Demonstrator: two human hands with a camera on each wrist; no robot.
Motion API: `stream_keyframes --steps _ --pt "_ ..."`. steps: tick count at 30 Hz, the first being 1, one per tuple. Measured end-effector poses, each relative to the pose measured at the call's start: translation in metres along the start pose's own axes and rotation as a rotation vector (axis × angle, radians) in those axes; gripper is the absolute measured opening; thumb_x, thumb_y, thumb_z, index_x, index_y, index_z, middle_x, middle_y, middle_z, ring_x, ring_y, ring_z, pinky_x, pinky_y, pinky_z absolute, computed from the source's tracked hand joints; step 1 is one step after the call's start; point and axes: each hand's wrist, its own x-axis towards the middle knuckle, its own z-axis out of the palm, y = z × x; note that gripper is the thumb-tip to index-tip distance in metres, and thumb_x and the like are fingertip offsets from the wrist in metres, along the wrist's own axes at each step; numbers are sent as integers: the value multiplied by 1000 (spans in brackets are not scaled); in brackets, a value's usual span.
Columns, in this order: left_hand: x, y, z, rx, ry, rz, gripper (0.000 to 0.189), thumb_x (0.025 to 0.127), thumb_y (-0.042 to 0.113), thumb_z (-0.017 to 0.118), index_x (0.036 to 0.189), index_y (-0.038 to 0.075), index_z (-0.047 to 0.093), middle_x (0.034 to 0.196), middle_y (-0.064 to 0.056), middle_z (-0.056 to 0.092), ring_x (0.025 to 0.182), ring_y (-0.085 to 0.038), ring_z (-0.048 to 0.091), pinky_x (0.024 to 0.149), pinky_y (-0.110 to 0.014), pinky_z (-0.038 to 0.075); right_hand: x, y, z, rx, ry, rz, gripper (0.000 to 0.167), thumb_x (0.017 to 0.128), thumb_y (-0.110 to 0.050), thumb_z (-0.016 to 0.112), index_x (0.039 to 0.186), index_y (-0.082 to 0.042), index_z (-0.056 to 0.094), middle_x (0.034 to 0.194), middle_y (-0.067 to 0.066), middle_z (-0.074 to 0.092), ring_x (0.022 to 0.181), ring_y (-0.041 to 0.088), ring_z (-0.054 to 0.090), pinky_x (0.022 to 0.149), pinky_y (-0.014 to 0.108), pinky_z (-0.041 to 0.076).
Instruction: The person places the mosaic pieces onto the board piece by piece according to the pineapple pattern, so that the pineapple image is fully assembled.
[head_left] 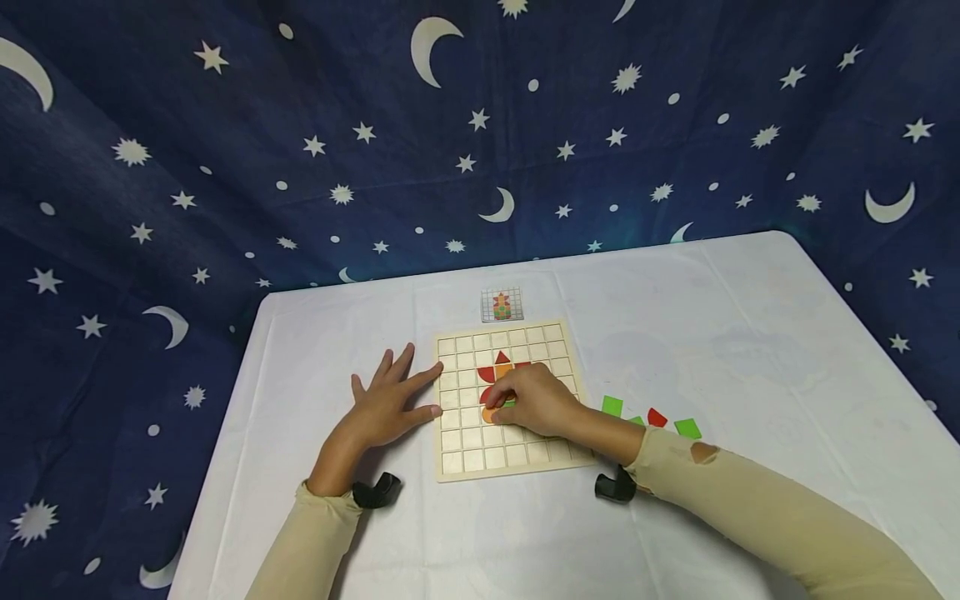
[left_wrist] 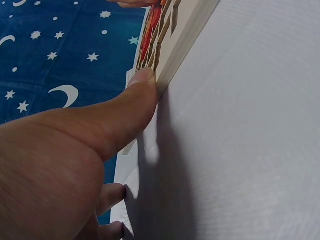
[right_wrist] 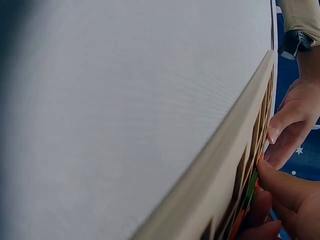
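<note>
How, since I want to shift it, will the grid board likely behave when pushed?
The grid board seems stiff: its edge runs straight in both wrist views. Broad and flat on the white cloth, it should slide rather than tip. The red triangle would probably travel along, sitting within the ridged grid.

The board (head_left: pixel 472 437) is smooth, matt wood with a bare, unvarnished look. Loose tiles (head_left: pixel 612 406) at its 3 o'clock are flat and smooth; whether wood or plastic, I can't tell. The card (head_left: pixel 502 306) at 12 o'clock has a printed face. Beneath lies a matt, finely woven, faintly creased tablecloth (head_left: pixel 525 533). The backdrop (head_left: pixel 525 100), farther toward 12, is soft cloth; the left sleeve (right_wrist: pixel 301 17), ribbed fabric.
</note>
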Motion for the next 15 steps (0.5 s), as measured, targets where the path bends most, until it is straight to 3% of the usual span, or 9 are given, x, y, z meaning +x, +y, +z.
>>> stream_keyframes --steps 5,10,15 --pt "0 0 1 -7 4 0 71 91 55 70 154 35 46 172 -15 14 157 -48 6 105 -89 2 -1 -2 -2 -49 0 -15 8 81 -16 87 87 -20 82 87 -11 75 86 12 69 78 26 51" --pt "1 1 1 -2 -6 -10 71 91 55 70 154 36 45 172 -15 13 157 -48 5 106 -88 1 -2 1 -7 38 -6 -29 8 82 -16 86 87 -19 82 86 -11 74 81 8 66 74 24 52" --pt "1 1 0 13 -4 -14 70 91 55 70 154 36 45 172 -15 13 157 -48 4 106 -88 2 -10 9 -28 92 12 8 8 83 -17 86 89 -19 81 83 -13 70 70 8 58 63 23 49"
